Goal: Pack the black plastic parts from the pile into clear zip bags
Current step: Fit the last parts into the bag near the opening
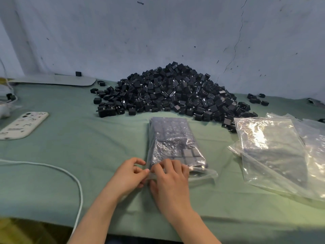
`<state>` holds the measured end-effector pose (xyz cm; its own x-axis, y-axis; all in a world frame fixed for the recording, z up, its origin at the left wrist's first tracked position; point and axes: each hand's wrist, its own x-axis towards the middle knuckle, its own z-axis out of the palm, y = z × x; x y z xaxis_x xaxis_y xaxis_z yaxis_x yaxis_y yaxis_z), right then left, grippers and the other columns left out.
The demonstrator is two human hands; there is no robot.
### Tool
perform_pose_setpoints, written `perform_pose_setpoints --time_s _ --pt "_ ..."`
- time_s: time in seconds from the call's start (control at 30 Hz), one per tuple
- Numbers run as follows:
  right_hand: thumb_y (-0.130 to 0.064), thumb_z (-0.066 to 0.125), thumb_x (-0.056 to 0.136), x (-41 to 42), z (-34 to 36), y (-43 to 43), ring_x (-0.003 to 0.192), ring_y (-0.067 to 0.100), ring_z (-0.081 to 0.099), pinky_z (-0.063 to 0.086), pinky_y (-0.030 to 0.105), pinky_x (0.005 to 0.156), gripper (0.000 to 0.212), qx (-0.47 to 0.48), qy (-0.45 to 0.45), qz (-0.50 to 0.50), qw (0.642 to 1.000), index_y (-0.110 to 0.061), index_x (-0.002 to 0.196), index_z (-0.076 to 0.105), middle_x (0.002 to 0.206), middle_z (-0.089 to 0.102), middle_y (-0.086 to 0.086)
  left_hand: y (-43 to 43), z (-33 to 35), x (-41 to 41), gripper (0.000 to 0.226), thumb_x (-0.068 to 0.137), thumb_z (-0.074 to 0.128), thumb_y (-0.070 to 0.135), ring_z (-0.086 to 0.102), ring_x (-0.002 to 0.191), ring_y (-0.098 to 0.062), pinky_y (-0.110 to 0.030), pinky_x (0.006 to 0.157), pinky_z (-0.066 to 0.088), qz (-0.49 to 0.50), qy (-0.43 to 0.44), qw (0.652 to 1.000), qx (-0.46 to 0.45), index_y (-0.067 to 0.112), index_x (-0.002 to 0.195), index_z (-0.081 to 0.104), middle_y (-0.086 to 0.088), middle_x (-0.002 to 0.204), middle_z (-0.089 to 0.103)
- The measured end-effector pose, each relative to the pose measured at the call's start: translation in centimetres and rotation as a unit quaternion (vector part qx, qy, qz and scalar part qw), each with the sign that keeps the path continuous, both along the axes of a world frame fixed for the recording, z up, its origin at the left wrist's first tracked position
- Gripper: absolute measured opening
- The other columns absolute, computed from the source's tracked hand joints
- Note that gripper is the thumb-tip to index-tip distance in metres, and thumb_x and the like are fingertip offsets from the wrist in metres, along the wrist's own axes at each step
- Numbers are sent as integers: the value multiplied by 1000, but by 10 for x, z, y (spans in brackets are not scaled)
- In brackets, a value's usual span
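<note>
A big pile of black plastic parts lies at the back of the table against the wall. In front of it a clear zip bag lies flat, filled with rows of black parts, its mouth toward me. My left hand pinches the left end of the bag's zip strip. My right hand pinches the same strip right beside it, fingers curled over the bag's mouth. The strip under my right hand is hidden.
A stack of empty clear zip bags lies to the right. A white phone lies at the left, a white cable curves across the green cloth, and a few loose black parts are scattered at the back right.
</note>
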<state>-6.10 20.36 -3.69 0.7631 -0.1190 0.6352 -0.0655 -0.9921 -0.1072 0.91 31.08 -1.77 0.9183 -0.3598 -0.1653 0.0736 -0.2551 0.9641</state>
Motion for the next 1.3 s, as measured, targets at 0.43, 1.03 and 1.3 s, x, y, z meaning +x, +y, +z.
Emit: perform_pose_setpoints --time_s 0.43,1.03,1.3 --pt "-17 84 60 8 1 2 63 22 55 29 33 67 29 -15 -51 2 999 -21 61 56 65 54 -3 -3 3 3 30 88 56 -9 51 43 -6 -15 44 46 14 45 997 -64 3 111 41 -12 63 53" --pt "3 82 61 -4 1 -50 62 28 57 31 31 68 30 17 -49 8 999 -12 60 56 63 55 4 -11 4 4 28 89 43 -11 31 33 -3 -13 33 23 86 98 976 -174 16 92 48 -1 48 44" --pt "1 82 66 -15 4 -60 65 27 59 32 31 71 24 49 -41 7 998 -12 62 62 66 59 1 -9 4 4 25 89 44 -11 30 34 -4 -13 34 23 96 89 977 -167 14 88 48 -1 49 44"
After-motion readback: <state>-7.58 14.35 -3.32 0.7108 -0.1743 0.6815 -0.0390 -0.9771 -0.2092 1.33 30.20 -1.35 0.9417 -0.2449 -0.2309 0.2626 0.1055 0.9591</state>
